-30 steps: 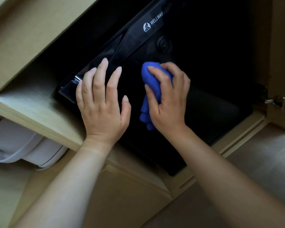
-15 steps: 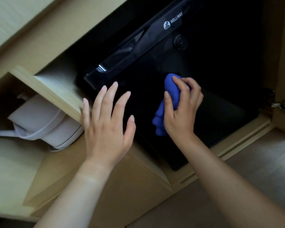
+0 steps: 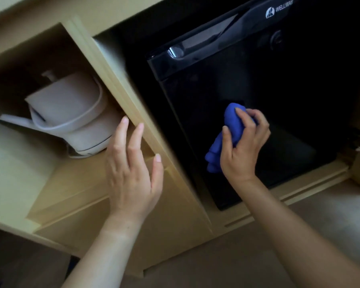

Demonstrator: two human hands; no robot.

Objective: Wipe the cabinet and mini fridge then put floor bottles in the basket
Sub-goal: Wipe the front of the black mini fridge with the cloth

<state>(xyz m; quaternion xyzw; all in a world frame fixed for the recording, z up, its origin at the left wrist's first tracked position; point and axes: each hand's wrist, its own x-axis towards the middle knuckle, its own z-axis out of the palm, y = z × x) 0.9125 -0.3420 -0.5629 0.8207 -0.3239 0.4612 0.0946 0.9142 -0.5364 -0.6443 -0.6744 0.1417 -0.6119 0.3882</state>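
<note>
Cabinet [image 3: 116,84]: light wood, two open compartments side by side.
Mini fridge [image 3: 289,90]: black, glossy door marked WELLWAY, set in the right compartment.
Electric kettle [image 3: 71,104]: white, in the left compartment.
Left hand [image 3: 133,177]: fingers straight and spread, holding nothing, fingertips by the dividing panel's edge.
Right hand [image 3: 243,146]: fingers curled round the cloth.
Cloth [image 3: 233,123]: blue, bunched, before the fridge door's lower half.

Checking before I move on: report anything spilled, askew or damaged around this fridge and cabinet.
Nothing stands out. The mini fridge door is shut and shows no spill or crack; the white kettle stands in line with the cabinet divider, so the slant is the camera's. The right hand grips the blue cloth.
</note>
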